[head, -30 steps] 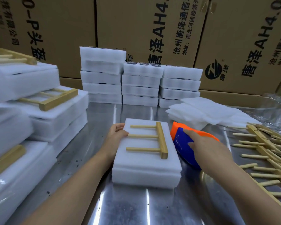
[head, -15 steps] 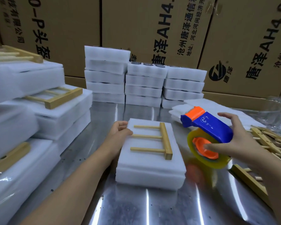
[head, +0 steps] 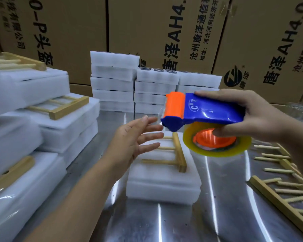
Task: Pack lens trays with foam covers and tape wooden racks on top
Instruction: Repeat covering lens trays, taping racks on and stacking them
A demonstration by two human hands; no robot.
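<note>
A white foam-covered lens tray (head: 163, 182) lies on the metal table in the middle, with a small wooden rack (head: 179, 154) lying on its top. My right hand (head: 262, 119) grips a blue and orange tape dispenser (head: 205, 116) with a yellowish tape roll, held in the air above the tray's far right. My left hand (head: 135, 140) hovers above the tray's left side, fingers straight and spread, reaching toward the dispenser's orange front end. It holds nothing.
Taped trays with racks are piled at the left (head: 59, 119). Stacks of white foam trays (head: 133, 84) stand at the back before cardboard boxes (head: 164, 32). Loose wooden racks (head: 283, 189) lie on the right of the shiny metal table (head: 164, 224).
My right hand picked the dispenser up off the table and brought it over the tray. My left hand let go of the tray's left edge and rose toward the dispenser.
</note>
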